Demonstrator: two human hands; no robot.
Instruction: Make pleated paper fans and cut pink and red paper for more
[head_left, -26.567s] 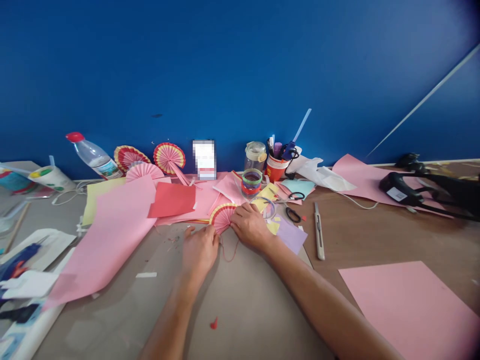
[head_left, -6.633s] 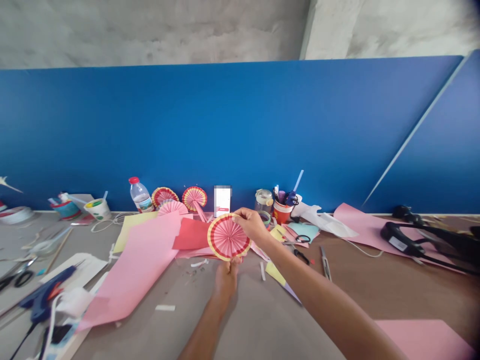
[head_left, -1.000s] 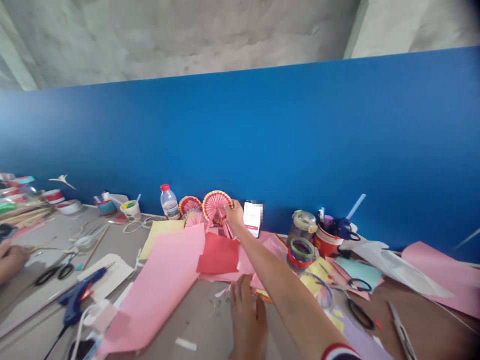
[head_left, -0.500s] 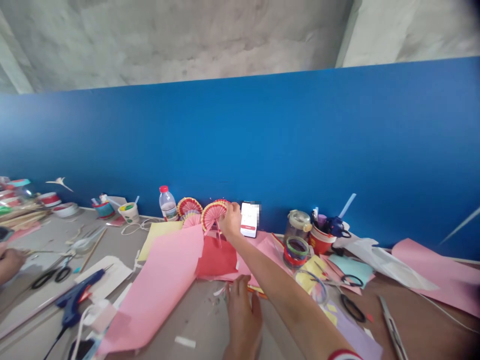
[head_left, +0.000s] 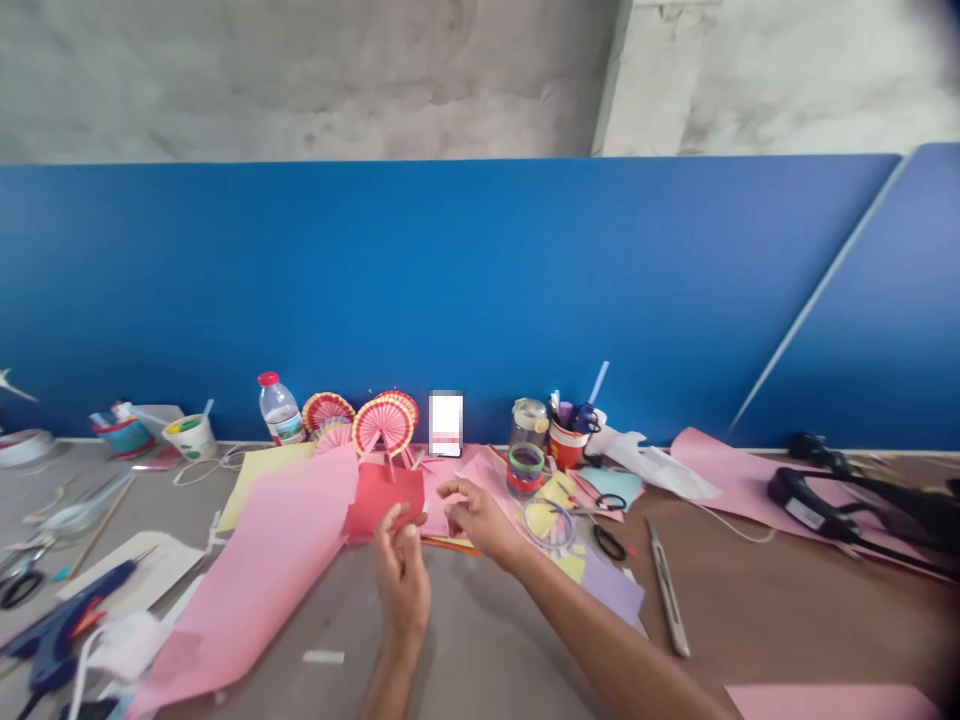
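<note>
Both of my hands hover over the near edge of the paper pile, apart from each other. My left hand (head_left: 403, 575) has its fingers loosely bent and spread, with nothing visible in it. Just beyond it lies a sheet of red paper (head_left: 379, 500). To the right, my right hand (head_left: 484, 522) is empty too, its fingers half curled and apart, over pink paper (head_left: 487, 475). A pleated pink paper fan (head_left: 384, 428) with a yellow-and-red rim stands against the blue partition, beyond my hands. Another round paper fan (head_left: 328, 412) leans to its left.
A lit phone (head_left: 447, 425) stands against the partition (head_left: 480, 280). Jars (head_left: 529, 425), a red cup of tools (head_left: 568, 445), scissors (head_left: 609, 542) and a utility knife (head_left: 667, 590) are on the right. A water bottle (head_left: 282, 412), rolled pink paper (head_left: 259, 580) and glue gun (head_left: 64, 630) are on the left.
My right hand has let go of the pleated fan and drawn back toward me. My left hand has turned, with its fingers bent. The view has swung to the right.
</note>
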